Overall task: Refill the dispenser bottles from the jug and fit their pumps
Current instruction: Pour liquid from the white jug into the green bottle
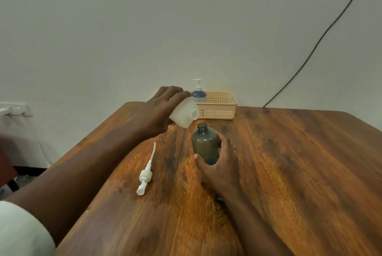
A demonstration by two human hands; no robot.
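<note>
My left hand (pixel 160 110) grips a white translucent jug (pixel 185 113), tilted with its open mouth pointing right and down, just above and left of a bottle's neck. That dark grey-blue dispenser bottle (pixel 204 145) stands upright on the wooden table (pixel 289 173) with its neck open. My right hand (pixel 220 161) wraps around its lower body. A white pump (pixel 145 174) with its long dip tube lies flat on the table to the left of the bottle. No liquid stream is visible.
A beige perforated basket (pixel 219 106) sits at the table's far edge against the wall. A second bottle (pixel 198 93) with its white pump fitted stands at the basket's left end. A black cable (pixel 322 36) runs down the wall at right.
</note>
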